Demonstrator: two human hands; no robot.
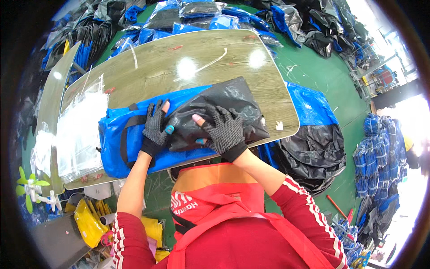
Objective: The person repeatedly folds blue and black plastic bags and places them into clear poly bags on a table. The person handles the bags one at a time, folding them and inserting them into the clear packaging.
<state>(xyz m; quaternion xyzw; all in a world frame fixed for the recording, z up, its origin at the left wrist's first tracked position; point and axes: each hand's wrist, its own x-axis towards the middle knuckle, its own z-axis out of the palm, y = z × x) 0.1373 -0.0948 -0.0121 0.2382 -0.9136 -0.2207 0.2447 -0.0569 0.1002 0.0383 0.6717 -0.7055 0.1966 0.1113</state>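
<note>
A flat blue bag (115, 157) with a dark carrying strap (126, 139) lies across the near side of the table. Over its right part rests a folded black sheet (237, 98), glossy and creased; whether the two are joined I cannot tell. My left hand (155, 127), in a dark dotted glove with some fingertips bare, presses on the bag by the black sheet's left edge, fingers apart. Spread on top of the black sheet is my right hand (225, 133), gloved alike. Bits of blue wrap show at a digit on each hand.
The wood-patterned table (156, 58) holds a stack of clear plastic sleeves (80, 134) on its left. Packed blue and black bags (192, 18) are heaped beyond it. More bags (313, 148) hang beside the right edge. A small green-bladed fan (32, 186) stands at lower left.
</note>
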